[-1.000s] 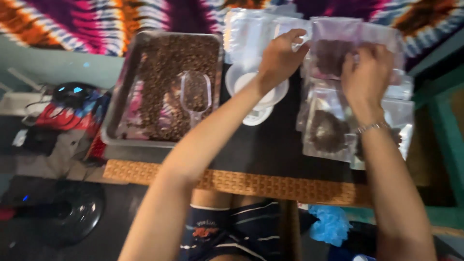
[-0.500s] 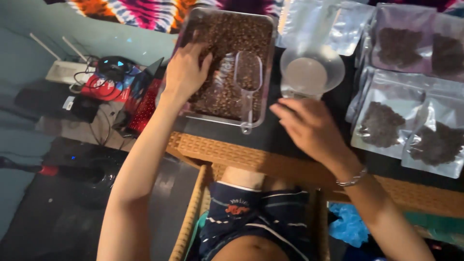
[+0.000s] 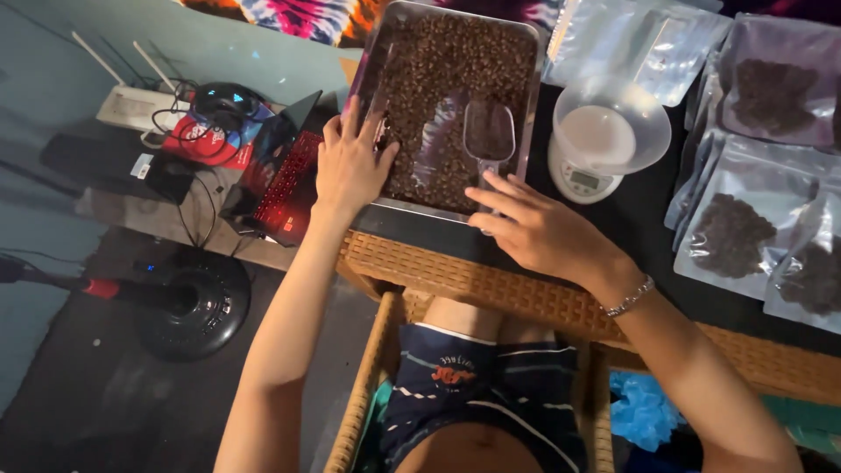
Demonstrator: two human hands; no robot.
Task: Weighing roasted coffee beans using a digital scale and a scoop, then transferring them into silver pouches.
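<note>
1. The left hand [image 3: 350, 166] lies on the near left corner of the metal tray [image 3: 375, 63], its fingers [image 3: 354, 119] spread loosely and flat over the rim and the edge of the brown beans [image 3: 429, 70]; they close on nothing.
2. The right hand [image 3: 539, 232] hovers at the tray's near edge, fingers [image 3: 491, 197] half open and stretched toward the handle of the clear plastic scoop [image 3: 488, 131]. I cannot tell whether the tips touch the handle or stop just short.
3. The scoop lies in the tray on top of the beans, bowl away from the person, handle pointing back at the right hand.
4. Just right of the tray stands a small white kitchen scale [image 3: 583, 175] with a clear bowl [image 3: 613, 123] on it.
5. Further right lie clear pouches [image 3: 736, 232] with dark contents, and empty ones [image 3: 631, 39] behind the bowl.
6. All this rests on a dark bench [image 3: 639, 219] edged in woven wicker [image 3: 455, 276].
7. Left of the bench, lower down, sit a laptop with a red-lit keyboard [image 3: 285, 184], tangled cables and a floor fan base [image 3: 188, 302]. A bright tie-dye cloth [image 3: 298, 17] hangs behind.
</note>
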